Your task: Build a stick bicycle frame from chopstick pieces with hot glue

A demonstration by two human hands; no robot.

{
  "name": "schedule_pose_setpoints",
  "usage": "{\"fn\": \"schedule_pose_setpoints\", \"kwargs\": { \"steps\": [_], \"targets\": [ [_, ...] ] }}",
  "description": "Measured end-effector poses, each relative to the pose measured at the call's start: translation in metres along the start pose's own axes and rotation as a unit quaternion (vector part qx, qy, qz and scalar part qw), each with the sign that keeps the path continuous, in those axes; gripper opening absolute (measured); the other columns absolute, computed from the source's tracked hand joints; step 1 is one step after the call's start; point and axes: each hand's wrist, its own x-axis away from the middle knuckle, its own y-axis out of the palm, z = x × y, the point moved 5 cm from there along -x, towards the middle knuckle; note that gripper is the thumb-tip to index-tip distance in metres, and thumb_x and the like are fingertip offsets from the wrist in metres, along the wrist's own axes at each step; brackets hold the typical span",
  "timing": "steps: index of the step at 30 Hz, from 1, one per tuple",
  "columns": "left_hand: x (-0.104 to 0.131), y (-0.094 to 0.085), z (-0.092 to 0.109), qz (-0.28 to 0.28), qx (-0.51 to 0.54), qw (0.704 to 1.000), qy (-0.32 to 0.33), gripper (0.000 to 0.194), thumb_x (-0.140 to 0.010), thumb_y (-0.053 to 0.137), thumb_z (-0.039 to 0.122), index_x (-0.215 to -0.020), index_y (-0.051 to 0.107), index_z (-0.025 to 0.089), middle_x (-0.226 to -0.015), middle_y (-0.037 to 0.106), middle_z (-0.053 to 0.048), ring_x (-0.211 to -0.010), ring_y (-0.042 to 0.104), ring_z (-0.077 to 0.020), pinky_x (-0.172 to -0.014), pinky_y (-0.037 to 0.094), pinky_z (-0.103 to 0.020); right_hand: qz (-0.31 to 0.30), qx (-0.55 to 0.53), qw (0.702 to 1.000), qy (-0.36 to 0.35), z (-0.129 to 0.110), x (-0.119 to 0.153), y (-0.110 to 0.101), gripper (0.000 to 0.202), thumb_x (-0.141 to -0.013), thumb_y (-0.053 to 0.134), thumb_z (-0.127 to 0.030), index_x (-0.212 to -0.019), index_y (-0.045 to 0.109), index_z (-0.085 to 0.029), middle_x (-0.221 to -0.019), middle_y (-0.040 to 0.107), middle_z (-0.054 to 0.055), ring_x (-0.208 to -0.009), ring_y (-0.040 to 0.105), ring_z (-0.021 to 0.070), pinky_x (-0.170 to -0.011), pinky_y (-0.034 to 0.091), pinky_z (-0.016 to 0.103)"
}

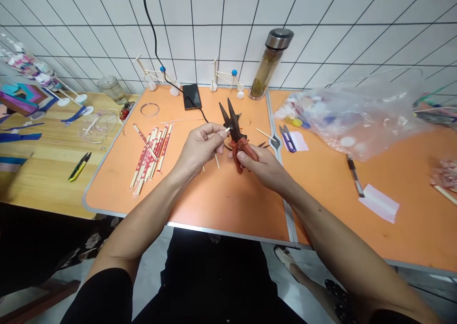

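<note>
My left hand (203,145) pinches a short pale wooden stick (227,130), its end against the side of the pliers' jaws. In my right hand (264,166) are long-nose pliers (234,130) with red handles, their tips pointing away from me and slightly apart. Whether the stick lies between the cutting edges cannot be made out. Below my hands, a loose thin stick (217,161) rests on the orange table. Left of my left hand lies a pile of chopsticks (145,164) in red-printed wrappers.
Two small stick models, one with a blue ball (234,72), stand by the tiled wall near a phone (192,96) and a tea bottle (270,64). To the right lie thread snips (287,139), a plastic bag (352,119) and a pen (354,175). Yellow snips (80,167) lie left.
</note>
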Motion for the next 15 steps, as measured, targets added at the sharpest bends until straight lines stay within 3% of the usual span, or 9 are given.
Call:
{"fn": "schedule_pose_setpoints", "kwargs": {
  "steps": [7, 15],
  "targets": [
    [0.0003, -0.0011, -0.0004, -0.004, 0.0, 1.0, -0.002, 0.04, -0.078, 0.095, 0.051, -0.085, 0.073, 0.019, -0.057, 0.063, 0.003, -0.043, 0.036, -0.0059, -0.045, 0.019, -0.024, 0.045, 0.145, 0.988, -0.028, -0.0022, 0.0003, -0.0019, 0.048, -0.11, 0.054, -0.068, -0.098, 0.064, -0.022, -0.088, 0.069, 0.005, -0.086, 0.063, 0.0237, -0.08, 0.045, 0.036],
    [0.0006, -0.0005, -0.0013, -0.012, 0.025, 0.999, -0.028, 0.038, -0.075, 0.097, 0.043, -0.081, 0.069, 0.018, -0.055, 0.064, 0.003, -0.041, 0.033, -0.0039, -0.043, 0.018, -0.021, 0.055, 0.197, 0.977, -0.066, -0.0047, 0.0007, -0.0035, 0.034, -0.11, 0.052, -0.052, -0.106, 0.066, -0.021, -0.099, 0.074, 0.008, -0.089, 0.064, 0.024, -0.085, 0.046, 0.036]
  ]
}}
